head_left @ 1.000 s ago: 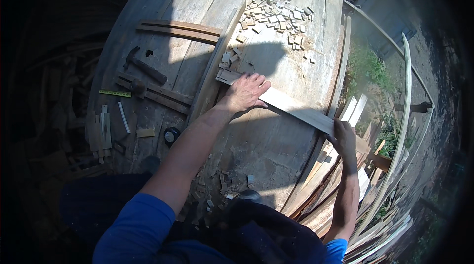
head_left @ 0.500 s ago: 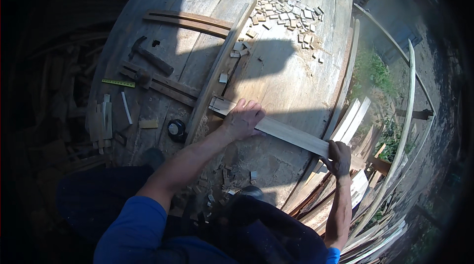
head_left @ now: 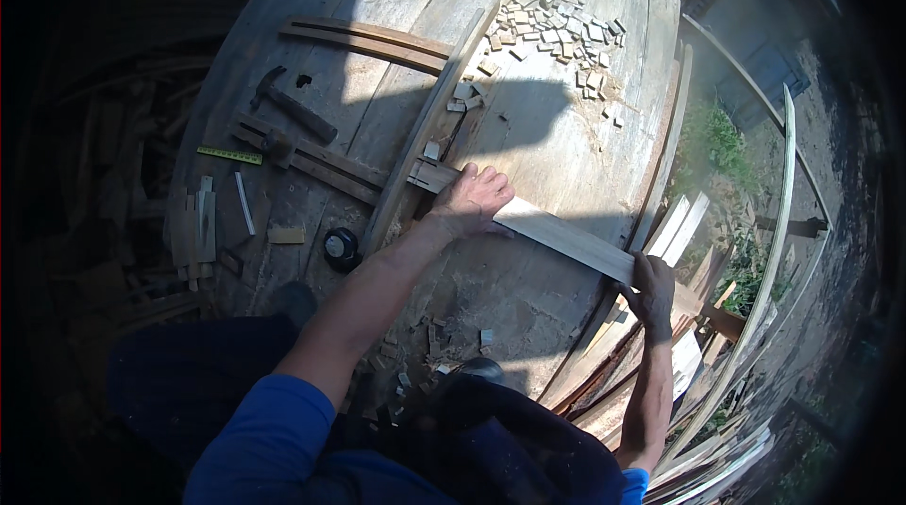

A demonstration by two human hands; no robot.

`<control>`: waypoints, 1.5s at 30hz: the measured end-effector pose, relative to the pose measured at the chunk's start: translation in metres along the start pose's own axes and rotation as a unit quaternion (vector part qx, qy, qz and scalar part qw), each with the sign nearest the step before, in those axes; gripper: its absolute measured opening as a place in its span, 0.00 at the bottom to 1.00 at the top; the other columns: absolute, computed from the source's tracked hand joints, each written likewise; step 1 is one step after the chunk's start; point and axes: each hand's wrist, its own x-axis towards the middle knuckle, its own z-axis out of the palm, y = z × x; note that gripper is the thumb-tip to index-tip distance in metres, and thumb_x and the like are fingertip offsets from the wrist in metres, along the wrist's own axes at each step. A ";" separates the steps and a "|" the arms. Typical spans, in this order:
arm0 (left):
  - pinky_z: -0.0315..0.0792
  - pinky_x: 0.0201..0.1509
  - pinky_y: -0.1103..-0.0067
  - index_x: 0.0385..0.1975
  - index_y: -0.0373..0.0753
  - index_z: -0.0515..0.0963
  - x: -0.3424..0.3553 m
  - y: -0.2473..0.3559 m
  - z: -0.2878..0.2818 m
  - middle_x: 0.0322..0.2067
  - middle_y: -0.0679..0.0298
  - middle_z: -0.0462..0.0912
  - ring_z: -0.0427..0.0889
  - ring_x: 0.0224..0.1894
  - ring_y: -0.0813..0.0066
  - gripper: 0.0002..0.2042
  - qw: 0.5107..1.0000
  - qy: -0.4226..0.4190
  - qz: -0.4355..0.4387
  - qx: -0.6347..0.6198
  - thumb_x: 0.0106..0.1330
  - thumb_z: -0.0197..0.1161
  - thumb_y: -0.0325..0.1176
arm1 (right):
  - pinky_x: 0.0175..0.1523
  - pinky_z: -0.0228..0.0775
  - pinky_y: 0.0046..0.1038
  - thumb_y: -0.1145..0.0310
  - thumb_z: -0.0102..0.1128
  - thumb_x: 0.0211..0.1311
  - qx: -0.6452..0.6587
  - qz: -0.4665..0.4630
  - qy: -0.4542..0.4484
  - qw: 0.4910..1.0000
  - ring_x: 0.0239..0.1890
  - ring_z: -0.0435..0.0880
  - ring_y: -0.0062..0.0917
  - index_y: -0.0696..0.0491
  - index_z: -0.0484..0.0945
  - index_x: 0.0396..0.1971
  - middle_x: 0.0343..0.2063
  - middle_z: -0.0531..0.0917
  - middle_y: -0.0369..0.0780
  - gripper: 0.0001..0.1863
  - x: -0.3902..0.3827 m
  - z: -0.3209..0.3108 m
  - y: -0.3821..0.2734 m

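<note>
A pale, narrow wooden plank (head_left: 566, 239) lies slantwise across the worktable (head_left: 528, 151). My left hand (head_left: 475, 201) is closed over its left part, fingers across the top and thumb along the near edge. At the plank's other end, by the table's right edge, my right hand (head_left: 648, 294) grips it. Thin cuts show in the left end, which meets a long wooden strip (head_left: 429, 118) running up the table. A small pale offcut (head_left: 431, 150) sits against that strip, just beyond the plank's end.
Many small wood squares (head_left: 557, 28) lie scattered at the far side. Left of the strip are a hammer (head_left: 297, 109), slotted wooden rails (head_left: 368, 42), a yellow measuring strip (head_left: 229, 156) and a round black object (head_left: 340, 246). Long boards (head_left: 679, 227) lean beyond the right edge.
Both hands have shifted the plank slightly away from me, and its cut end now sits a little farther up along the strip. The view has also moved slightly.
</note>
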 end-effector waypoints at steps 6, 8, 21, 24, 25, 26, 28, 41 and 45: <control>0.65 0.57 0.62 0.44 0.43 0.77 0.004 -0.006 0.007 0.43 0.63 0.77 0.76 0.53 0.64 0.33 0.999 0.033 0.012 -0.010 0.53 0.69 0.68 | 0.60 0.67 0.44 0.48 0.77 0.51 0.012 0.001 0.006 1.000 0.53 0.79 0.41 0.50 0.79 0.59 0.48 0.81 0.44 0.37 0.004 0.001 0.001; 0.64 0.54 0.62 0.42 0.42 0.76 0.006 -0.009 0.009 0.41 0.63 0.76 0.76 0.51 0.62 0.33 0.997 0.071 0.022 -0.003 0.53 0.70 0.67 | 0.60 0.66 0.44 0.49 0.77 0.51 0.009 -0.002 0.014 1.000 0.54 0.79 0.42 0.50 0.79 0.60 0.49 0.81 0.44 0.37 0.007 0.003 0.002; 0.65 0.56 0.65 0.46 0.42 0.76 0.022 -0.012 -0.004 0.43 0.64 0.75 0.74 0.52 0.64 0.36 0.997 0.035 0.017 0.066 0.55 0.64 0.72 | 0.62 0.65 0.45 0.54 0.77 0.49 0.001 0.015 0.007 1.000 0.55 0.78 0.41 0.50 0.78 0.60 0.50 0.81 0.44 0.37 0.020 0.001 0.009; 0.67 0.55 0.66 0.45 0.42 0.76 0.025 -0.015 -0.006 0.42 0.64 0.74 0.74 0.51 0.64 0.37 0.997 0.046 0.023 0.061 0.55 0.63 0.73 | 0.62 0.65 0.44 0.54 0.77 0.49 0.001 0.021 0.002 1.000 0.55 0.78 0.41 0.50 0.78 0.61 0.50 0.81 0.43 0.37 0.024 0.000 0.011; 0.68 0.54 0.66 0.44 0.42 0.76 0.027 -0.016 -0.007 0.42 0.64 0.74 0.74 0.50 0.65 0.37 0.996 0.057 0.029 0.055 0.54 0.62 0.73 | 0.62 0.65 0.44 0.54 0.77 0.49 0.001 0.021 0.002 1.000 0.55 0.78 0.41 0.50 0.78 0.61 0.50 0.81 0.43 0.37 0.025 0.000 0.012; 0.68 0.53 0.66 0.44 0.41 0.76 0.028 -0.017 -0.007 0.41 0.64 0.74 0.74 0.50 0.65 0.37 0.996 0.070 0.035 0.050 0.54 0.62 0.74 | 0.62 0.65 0.44 0.54 0.77 0.49 0.000 0.020 0.005 1.000 0.55 0.78 0.41 0.50 0.78 0.61 0.51 0.81 0.43 0.37 0.026 0.001 0.013; 0.70 0.52 0.67 0.43 0.41 0.77 0.031 -0.019 -0.009 0.40 0.64 0.74 0.74 0.49 0.66 0.38 0.995 0.075 0.036 0.056 0.53 0.62 0.74 | 0.62 0.65 0.44 0.54 0.77 0.50 -0.003 0.016 0.012 1.000 0.55 0.78 0.41 0.50 0.78 0.61 0.51 0.81 0.43 0.37 0.028 0.002 0.016; 0.76 0.52 0.69 0.46 0.40 0.74 0.056 -0.028 -0.010 0.42 0.63 0.74 0.78 0.51 0.66 0.40 0.997 0.036 0.021 0.066 0.53 0.61 0.75 | 0.64 0.65 0.45 0.55 0.79 0.50 0.005 0.034 0.015 0.999 0.56 0.78 0.41 0.50 0.78 0.61 0.51 0.81 0.43 0.37 0.049 -0.005 0.021; 0.74 0.59 0.67 0.48 0.39 0.73 0.071 -0.034 -0.015 0.43 0.62 0.74 0.77 0.55 0.63 0.40 0.996 -0.003 0.020 0.085 0.55 0.60 0.74 | 0.64 0.65 0.45 0.56 0.79 0.49 0.011 0.050 0.033 0.998 0.56 0.78 0.42 0.49 0.78 0.61 0.51 0.81 0.43 0.37 0.052 -0.004 0.024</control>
